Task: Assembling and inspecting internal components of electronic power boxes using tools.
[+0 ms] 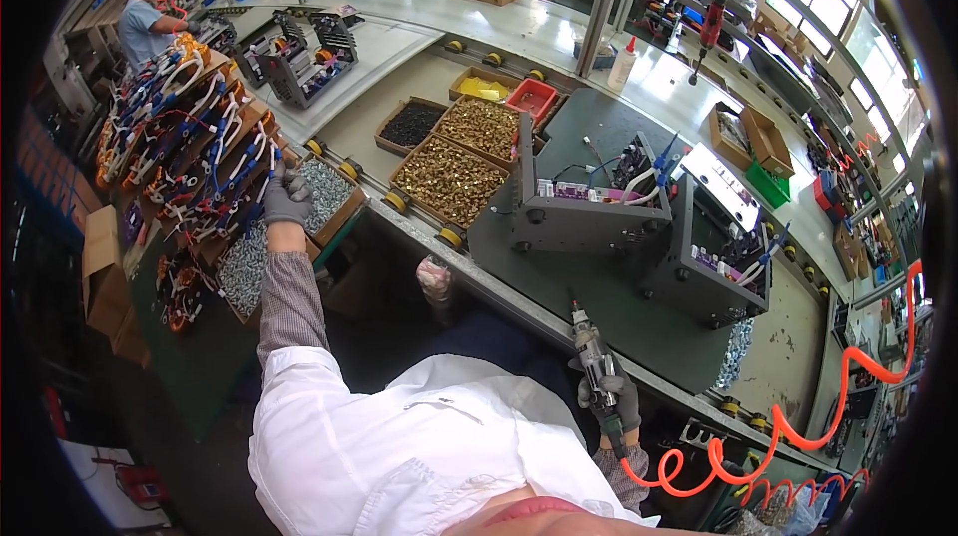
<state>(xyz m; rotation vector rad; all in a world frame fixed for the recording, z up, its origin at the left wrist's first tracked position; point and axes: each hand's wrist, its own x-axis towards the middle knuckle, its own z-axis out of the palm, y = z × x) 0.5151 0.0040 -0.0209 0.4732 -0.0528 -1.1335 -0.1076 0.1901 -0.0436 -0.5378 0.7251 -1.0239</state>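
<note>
My left hand [288, 197], in a grey glove, reaches to the edge of a stack of wire harnesses [190, 152] with blue, white and orange leads. Its fingers are closed at the end of a blue and white cable. Beside it are silver screws [324, 199] in a box. My right hand [611, 398], gloved too, is wrapped round a pneumatic screwdriver [596, 361], its bit pointing up and away from me. A red coiled hose [718, 471] runs from its lower end. Ahead of the tool, two dark metal housings [589, 222] with purple boards and cables stand on a green mat [559, 286].
Boxes of brass standoffs [444, 177] and black screws [409, 124] sit on the line, near a red tray [531, 97]. Another power driver [713, 22] hangs at the upper right. A white bottle [622, 65] stands behind the mat. A co-worker [148, 22] is at the far left.
</note>
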